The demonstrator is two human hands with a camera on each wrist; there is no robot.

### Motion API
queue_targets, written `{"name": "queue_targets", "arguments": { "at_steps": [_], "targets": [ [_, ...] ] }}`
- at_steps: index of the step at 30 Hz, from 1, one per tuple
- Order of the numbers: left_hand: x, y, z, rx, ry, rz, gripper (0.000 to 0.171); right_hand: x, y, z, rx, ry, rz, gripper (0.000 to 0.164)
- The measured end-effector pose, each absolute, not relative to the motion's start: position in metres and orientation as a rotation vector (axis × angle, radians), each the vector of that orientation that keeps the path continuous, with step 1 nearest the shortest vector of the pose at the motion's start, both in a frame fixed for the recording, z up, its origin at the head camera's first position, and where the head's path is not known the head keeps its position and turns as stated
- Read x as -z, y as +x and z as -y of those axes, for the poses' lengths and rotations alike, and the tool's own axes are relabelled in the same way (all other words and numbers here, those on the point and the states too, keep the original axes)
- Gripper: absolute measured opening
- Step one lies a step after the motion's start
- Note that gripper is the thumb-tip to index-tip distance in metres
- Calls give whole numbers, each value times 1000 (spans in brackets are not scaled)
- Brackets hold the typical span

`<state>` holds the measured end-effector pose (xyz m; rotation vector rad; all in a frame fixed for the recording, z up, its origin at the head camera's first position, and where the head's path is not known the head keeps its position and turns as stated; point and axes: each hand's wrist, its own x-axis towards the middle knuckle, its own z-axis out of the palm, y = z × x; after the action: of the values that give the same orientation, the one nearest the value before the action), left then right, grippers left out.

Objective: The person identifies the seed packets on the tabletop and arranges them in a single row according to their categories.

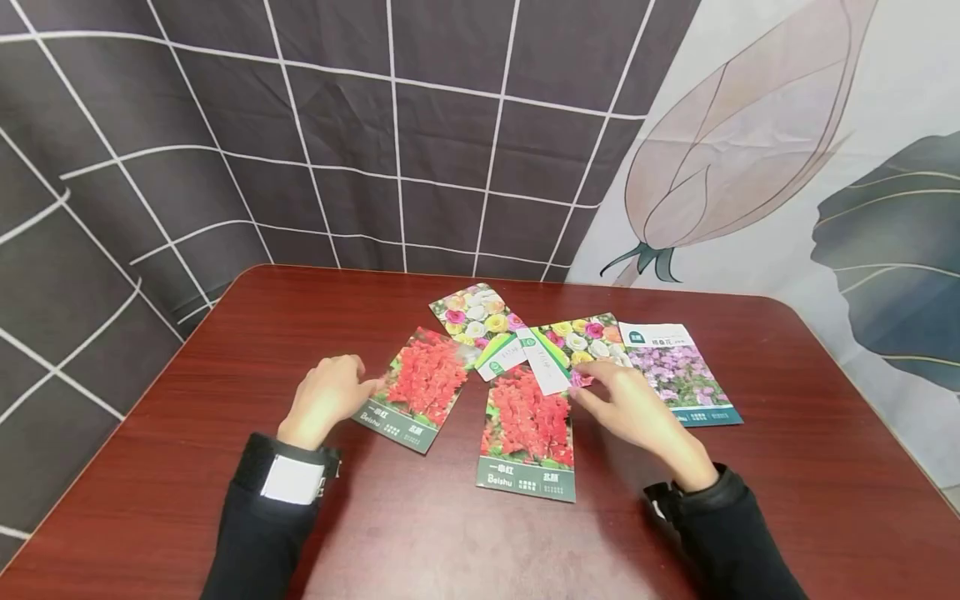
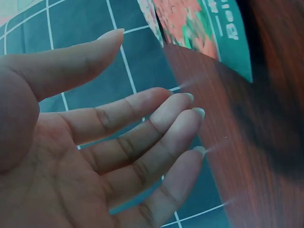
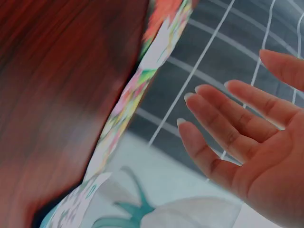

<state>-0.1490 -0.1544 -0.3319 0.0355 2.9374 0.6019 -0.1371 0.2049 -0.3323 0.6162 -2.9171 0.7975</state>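
Flower seed packets lie loosely fanned on the table. My left hand [image 1: 324,402] is beside the left red-flower packet [image 1: 423,379]; the left wrist view shows its palm and loosely bent fingers [image 2: 175,128] holding nothing. A second red-flower packet [image 1: 527,421] lies in the middle. Behind are two packets of mixed roses, one at the back [image 1: 476,315] and one to the right [image 1: 592,333]. My right hand [image 1: 637,408] hovers over the right rose packet's near edge, fingers [image 3: 223,128] spread and holding nothing. Farther right lies a purple-flower packet [image 1: 675,375].
White-and-green tags [image 1: 546,367] lie across the packets where they meet. The reddish-brown table [image 1: 420,533] has rounded back corners. Behind it hang a dark grid-patterned cloth [image 1: 337,125] and a pale cloth with a large flower bud print [image 1: 735,125].
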Motion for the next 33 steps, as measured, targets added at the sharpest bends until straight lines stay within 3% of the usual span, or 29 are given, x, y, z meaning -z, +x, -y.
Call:
{"name": "queue_targets", "arguments": {
  "at_steps": [10, 17, 33],
  "targets": [
    [337, -153, 154, -577, -6, -2883, 34, 329, -142, -155, -912, 861, 2933, 28],
    [344, -153, 153, -561, -16, -2866, 31, 339, -151, -124, -1013, 980, 2966, 9],
    [351, -156, 153, -565, -7, -2890, 21, 352, -148, -80, -873, 1226, 3111, 23]
  ]
}}
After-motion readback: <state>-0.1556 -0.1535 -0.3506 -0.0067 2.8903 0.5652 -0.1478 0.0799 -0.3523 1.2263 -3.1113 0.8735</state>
